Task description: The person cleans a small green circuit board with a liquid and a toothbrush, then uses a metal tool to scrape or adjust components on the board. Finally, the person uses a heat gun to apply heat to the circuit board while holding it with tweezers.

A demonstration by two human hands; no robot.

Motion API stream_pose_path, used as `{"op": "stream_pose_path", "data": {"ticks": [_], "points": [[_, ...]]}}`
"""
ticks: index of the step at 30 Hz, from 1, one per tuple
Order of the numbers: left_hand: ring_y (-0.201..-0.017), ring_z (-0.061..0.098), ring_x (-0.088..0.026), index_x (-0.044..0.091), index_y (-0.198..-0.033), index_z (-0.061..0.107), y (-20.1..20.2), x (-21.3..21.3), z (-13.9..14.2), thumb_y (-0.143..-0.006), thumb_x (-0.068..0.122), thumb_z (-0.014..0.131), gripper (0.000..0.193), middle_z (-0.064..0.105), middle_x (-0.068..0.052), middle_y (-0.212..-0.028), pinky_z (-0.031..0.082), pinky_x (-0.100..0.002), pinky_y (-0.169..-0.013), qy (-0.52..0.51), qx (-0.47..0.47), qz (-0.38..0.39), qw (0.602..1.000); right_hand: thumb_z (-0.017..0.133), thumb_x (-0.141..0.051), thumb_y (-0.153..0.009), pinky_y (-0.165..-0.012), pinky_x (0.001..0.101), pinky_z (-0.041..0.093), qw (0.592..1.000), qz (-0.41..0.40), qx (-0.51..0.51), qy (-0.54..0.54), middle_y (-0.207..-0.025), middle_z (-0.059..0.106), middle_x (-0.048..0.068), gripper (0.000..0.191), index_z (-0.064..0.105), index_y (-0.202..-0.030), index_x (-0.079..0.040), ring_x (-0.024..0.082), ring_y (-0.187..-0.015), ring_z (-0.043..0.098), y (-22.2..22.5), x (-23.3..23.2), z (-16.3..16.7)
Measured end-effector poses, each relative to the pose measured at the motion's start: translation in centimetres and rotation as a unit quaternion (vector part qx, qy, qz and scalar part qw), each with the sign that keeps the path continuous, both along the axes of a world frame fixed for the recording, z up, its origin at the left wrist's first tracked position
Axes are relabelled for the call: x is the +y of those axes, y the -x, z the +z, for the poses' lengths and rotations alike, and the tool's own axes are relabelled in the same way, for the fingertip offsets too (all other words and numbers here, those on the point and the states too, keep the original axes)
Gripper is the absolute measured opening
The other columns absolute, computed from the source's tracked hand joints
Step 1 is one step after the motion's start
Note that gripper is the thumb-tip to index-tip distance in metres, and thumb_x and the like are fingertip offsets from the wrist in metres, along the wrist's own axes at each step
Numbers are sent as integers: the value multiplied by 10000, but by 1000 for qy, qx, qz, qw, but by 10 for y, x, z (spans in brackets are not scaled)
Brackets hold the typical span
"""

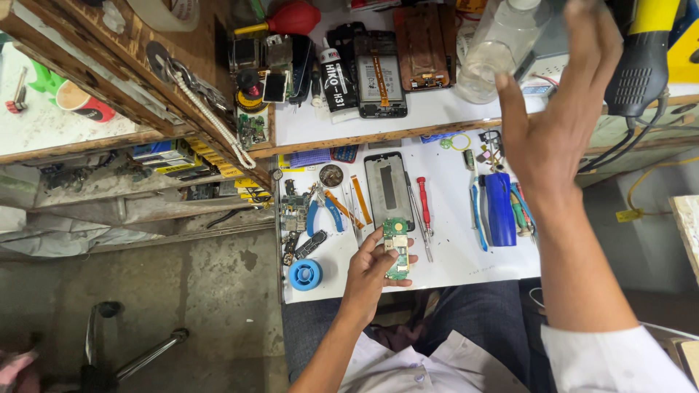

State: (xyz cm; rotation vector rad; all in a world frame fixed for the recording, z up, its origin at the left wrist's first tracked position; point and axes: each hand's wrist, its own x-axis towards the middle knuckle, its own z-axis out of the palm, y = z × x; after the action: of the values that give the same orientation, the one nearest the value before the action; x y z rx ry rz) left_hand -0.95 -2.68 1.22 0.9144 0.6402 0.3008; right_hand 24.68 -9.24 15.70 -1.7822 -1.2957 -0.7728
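My left hand (375, 266) holds a small green circuit board (397, 247) just above the near edge of the white work surface (466, 255). My right hand (561, 116) is raised far up and forward, fingers spread, with nothing in it. Its fingertips are close to a clear plastic bottle (499, 47) on the upper shelf and a yellow-and-black hot air tool (644, 62). A phone frame (388, 189) lies flat just beyond the board, with a red screwdriver (424, 204) beside it.
Blue-handled pliers (320, 211), a blue solder spool (304, 274), a blue case (500, 207) and tweezers lie on the work surface. The upper shelf (437, 109) carries opened phones (380, 76), a dark glue tube (336, 80) and a red air blower (291, 18). A stool (124, 349) stands lower left.
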Motion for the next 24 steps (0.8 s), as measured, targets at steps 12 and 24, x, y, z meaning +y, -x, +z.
{"op": "stream_pose_path", "data": {"ticks": [12,24], "points": [[-1090,733,-273,38,-1515,397,5,2,-4,-983,75,473,539,686,-181,-1299,661,-358,-739,5,-12,-6,1000,844,-69,-1049,-1008,540,417,999,-1,31,41,-1327,499,277,526,451,-1383,28,497,-1208,491,-33,33,16],[-1070,750,-282,35,-1485,434,4,0,-8,-1051,232,449,476,709,-213,-1240,666,-372,-768,13,-23,10,1000,902,-102,-1011,-968,561,420,1000,1,29,-11,-1310,494,310,605,454,-1394,34,542,-1177,502,-46,54,0]]}}
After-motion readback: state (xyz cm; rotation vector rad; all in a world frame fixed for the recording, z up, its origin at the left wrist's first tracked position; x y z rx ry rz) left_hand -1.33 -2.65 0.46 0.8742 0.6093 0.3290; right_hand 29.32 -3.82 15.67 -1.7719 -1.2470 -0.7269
